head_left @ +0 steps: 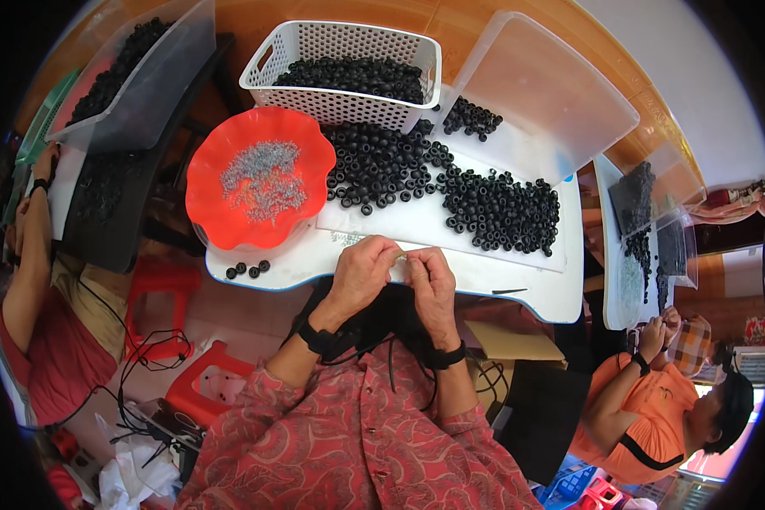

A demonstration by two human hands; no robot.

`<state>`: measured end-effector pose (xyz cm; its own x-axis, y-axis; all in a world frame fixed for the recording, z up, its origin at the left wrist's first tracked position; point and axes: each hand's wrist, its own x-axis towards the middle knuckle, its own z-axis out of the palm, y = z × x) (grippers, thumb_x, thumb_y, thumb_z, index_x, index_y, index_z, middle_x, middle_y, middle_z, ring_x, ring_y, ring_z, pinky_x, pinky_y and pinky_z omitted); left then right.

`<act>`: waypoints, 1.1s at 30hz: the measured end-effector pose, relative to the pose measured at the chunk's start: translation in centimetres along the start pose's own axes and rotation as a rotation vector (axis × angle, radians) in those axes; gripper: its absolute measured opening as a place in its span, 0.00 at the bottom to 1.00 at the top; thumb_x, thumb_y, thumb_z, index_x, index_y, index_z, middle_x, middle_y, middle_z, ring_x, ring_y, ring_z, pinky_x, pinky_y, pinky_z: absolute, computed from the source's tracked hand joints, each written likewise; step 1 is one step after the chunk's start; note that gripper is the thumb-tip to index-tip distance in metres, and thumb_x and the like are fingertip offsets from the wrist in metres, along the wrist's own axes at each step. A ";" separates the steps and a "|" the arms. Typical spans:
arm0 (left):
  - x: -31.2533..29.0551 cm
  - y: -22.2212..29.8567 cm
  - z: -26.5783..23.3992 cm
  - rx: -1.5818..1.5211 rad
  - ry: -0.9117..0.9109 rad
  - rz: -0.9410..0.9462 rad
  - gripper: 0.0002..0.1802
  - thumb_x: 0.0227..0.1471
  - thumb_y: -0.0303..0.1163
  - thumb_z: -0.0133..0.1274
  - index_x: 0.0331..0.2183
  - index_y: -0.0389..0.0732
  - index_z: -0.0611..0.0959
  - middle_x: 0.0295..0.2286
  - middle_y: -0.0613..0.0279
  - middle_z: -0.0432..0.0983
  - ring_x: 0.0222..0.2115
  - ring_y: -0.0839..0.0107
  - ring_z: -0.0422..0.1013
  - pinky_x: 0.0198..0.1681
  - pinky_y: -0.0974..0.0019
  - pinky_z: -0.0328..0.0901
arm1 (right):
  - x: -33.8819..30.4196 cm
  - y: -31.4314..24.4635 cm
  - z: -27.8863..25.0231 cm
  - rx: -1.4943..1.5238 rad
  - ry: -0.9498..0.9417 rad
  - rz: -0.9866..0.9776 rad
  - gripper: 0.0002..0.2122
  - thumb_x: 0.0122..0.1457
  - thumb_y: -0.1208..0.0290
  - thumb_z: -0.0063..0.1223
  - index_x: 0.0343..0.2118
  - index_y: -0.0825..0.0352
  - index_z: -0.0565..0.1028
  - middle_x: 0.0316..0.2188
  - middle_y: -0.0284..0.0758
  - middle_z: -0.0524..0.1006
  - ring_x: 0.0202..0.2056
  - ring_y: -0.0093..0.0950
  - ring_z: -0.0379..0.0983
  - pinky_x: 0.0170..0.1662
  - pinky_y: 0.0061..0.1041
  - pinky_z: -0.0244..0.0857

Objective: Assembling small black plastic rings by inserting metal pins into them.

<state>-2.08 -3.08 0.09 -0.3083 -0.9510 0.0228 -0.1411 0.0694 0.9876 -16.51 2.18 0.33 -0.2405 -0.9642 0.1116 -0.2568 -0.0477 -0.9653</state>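
Observation:
Near the table's front edge, my left hand [364, 274] and my right hand [432, 284] meet with fingertips pinched. Between them shows a tiny shiny piece [401, 257], too small to make out. A red wavy-rimmed bowl [206, 183] stands to the left, with many small silvery pieces [263, 180] spread inside it. Beyond my hands lie heaps of small black round parts with holes [501, 212] on a white board [382, 223]. A few small silvery pieces [345, 240] lie on the table just beyond my left hand.
A white perforated basket [340, 106] of black parts stands at the back, beside a tilted translucent bin [544, 93]. Several loose black parts [248, 269] and a thin dark tool [509, 291] lie along the front edge. Co-workers sit left and right; red stools [204, 387] stand at lower left.

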 end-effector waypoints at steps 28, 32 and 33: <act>0.1 -1.3 0.3 0.088 0.119 0.153 0.06 0.56 0.28 0.55 0.33 0.35 0.81 0.25 0.54 0.76 0.20 0.66 0.74 0.25 0.62 0.68 | -0.2 0.4 0.2 0.006 0.077 0.018 0.04 0.63 0.77 0.52 0.34 0.72 0.74 0.27 0.32 0.71 0.26 0.18 0.68 0.29 0.19 0.63; -0.1 -0.5 0.1 -0.005 0.086 0.119 0.07 0.55 0.26 0.56 0.36 0.36 0.83 0.29 0.55 0.77 0.21 0.67 0.74 0.26 0.64 0.68 | -0.1 0.6 0.2 0.000 0.077 0.048 0.04 0.63 0.77 0.51 0.33 0.72 0.74 0.27 0.32 0.71 0.25 0.18 0.67 0.29 0.19 0.63; -0.1 -0.6 -0.1 -0.017 0.058 0.138 0.08 0.56 0.25 0.55 0.38 0.35 0.83 0.30 0.58 0.76 0.21 0.73 0.73 0.25 0.70 0.68 | -0.1 0.4 0.3 0.002 0.078 0.057 0.04 0.63 0.77 0.51 0.33 0.71 0.74 0.28 0.32 0.71 0.25 0.18 0.68 0.29 0.19 0.63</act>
<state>-1.89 -3.05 -0.53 -0.2690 -0.9485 0.1674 -0.0849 0.1965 0.9768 -16.32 2.19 -0.16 -0.3270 -0.9421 0.0744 -0.2391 0.0064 -0.9710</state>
